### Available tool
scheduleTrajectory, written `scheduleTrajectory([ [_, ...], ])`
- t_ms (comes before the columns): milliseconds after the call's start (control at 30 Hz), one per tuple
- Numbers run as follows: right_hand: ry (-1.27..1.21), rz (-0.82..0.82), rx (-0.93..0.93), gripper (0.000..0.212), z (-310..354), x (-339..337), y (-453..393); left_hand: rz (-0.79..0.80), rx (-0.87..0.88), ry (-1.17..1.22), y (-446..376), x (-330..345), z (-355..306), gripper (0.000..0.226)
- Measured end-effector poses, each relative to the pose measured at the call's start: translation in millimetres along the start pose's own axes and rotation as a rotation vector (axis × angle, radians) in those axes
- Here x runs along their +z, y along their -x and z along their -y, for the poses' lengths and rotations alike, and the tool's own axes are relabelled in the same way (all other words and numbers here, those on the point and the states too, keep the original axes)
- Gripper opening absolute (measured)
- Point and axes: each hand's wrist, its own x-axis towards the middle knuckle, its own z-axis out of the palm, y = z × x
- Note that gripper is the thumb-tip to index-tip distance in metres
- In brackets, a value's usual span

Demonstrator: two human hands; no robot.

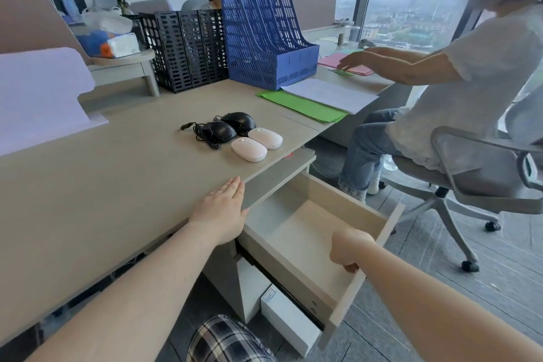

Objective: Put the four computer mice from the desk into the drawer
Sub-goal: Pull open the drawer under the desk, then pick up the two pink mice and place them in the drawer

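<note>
Office desk [117, 173] with its drawer [308, 232] pulled out. Right hand [349, 250] curls around the drawer front; left hand [223, 209] lies flat on the desk edge, fingers pressed together. Beyond, two pink wireless mice [257, 144] and two black wired mice [229, 128] cluster on the desktop.

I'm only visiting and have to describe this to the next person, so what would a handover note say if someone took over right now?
Left hand: open, palm flat on the desk edge, holding nothing.
Right hand: closed on the front panel of the drawer, which is pulled out; the inside that shows is empty.
Things: two black wired mice and two pink wireless mice sit bunched together on the desk, near its front edge above the drawer.
Done: drawer open.
Left: move all four mice into the drawer.
</note>
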Motion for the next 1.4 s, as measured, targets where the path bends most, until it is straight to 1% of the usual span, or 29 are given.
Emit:
scheduleTrajectory([
  [133,-0.011,0.1,0.047,0.033,-13.7,2.7,4.4,-0.023,0.003,0.004,0.2,2.0,1.2,0.062],
  [300,-0.009,0.185,0.022,0.045,-10.8,-6.8,-6.4,-0.092,-0.025,-0.008,-2.4,-6.3,-4.0,0.055],
  [467,-0.002,0.097,-0.025,0.044,11.9,-29.6,-19.3,-0.119,-0.042,-0.098,-9.3,-19.5,-7.8,0.038],
  [533,-0.025,0.034,-0.039,0.04,21.3,-38.7,-22.3,-0.142,-0.043,-0.091,-13.7,-22.5,-7.3,0.035],
  [567,-0.053,-0.025,-0.059,0.037,25.6,-44.0,-23.6,-0.162,-0.047,-0.065,-16.5,-23.1,-6.7,0.033],
  [633,-0.116,-0.19,-0.107,0.026,34.0,-56.0,-27.6,-0.209,-0.066,0.029,-23.1,-22.5,-3.6,0.033],
  [733,-0.299,-0.44,-0.178,0.023,48.8,-79.6,-30.9,-0.271,-0.117,0.179,-34.4,-17.5,1.6,0.043],
  [867,-0.525,-0.679,-0.229,0.03,69.9,-112.2,-37.8,-0.321,-0.222,0.387,-57.4,-11.5,8.5,0.067],
  [933,-0.581,-0.745,-0.271,0.035,79.0,-125.8,-44.1,-0.325,-0.253,0.477,-72.6,-9.3,13.3,0.076],
  [1000,-0.585,-0.786,-0.317,0.042,87.4,-137.3,-51.7,-0.348,-0.269,0.569,-87.3,-8.9,16.7,0.079],
  [1067,-0.554,-0.792,-0.346,0.049,96.1,-147.5,-60.4,-0.364,-0.281,0.644,-100.3,-10.6,17.4,0.081],
  [1167,-0.515,-0.729,-0.374,0.061,108.8,-160.7,-74.6,-0.349,-0.277,0.683,-116.6,-11.5,18.0,0.081],
  [1267,-0.535,-0.65,-0.4,0.068,118.6,-167.3,-87.2,-0.319,-0.265,0.627,-126.1,-10.0,19.4,0.087],
  [1333,-0.57,-0.611,-0.404,0.07,121.0,-169.8,-91.3,-0.294,-0.241,0.555,-131.1,-8.6,20.1,0.098],
  [1400,-0.529,-0.58,-0.4,0.072,120.3,-174.1,-92.3,-0.264,-0.227,0.519,-133.7,-10.7,19.7,0.107],
])
